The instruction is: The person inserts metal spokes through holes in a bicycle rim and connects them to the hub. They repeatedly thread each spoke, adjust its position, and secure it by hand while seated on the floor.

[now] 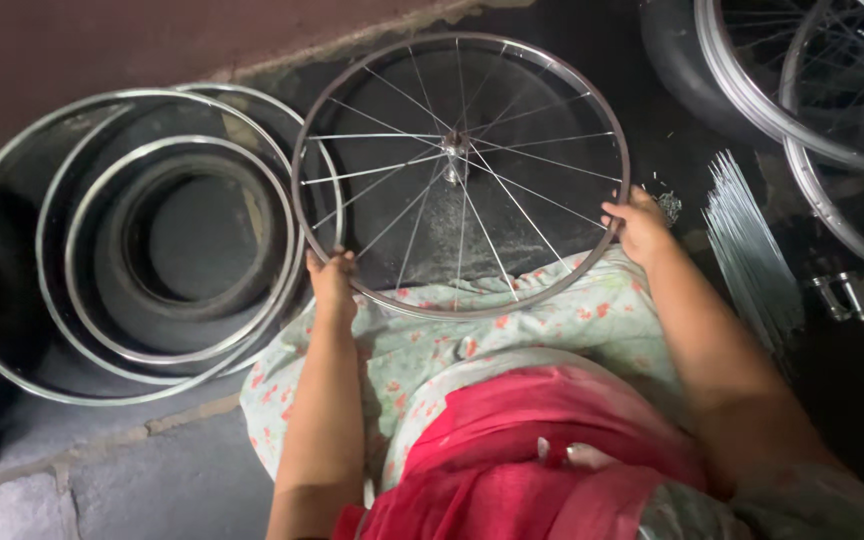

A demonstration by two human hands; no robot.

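A spoked bicycle wheel with a silver rim lies flat in front of me, its hub near the centre and its near edge over my lap. My left hand grips the rim at its lower left. My right hand holds the rim at its right side. Thin steel spokes run from hub to rim. My lap is covered by a pale flowered cloth and a red garment.
A stack of bare silver rims with a black tyre inside lies at the left. More spoked wheels sit at the top right. A bundle of loose spokes and a small metal part lie at the right. Stone floor runs below left.
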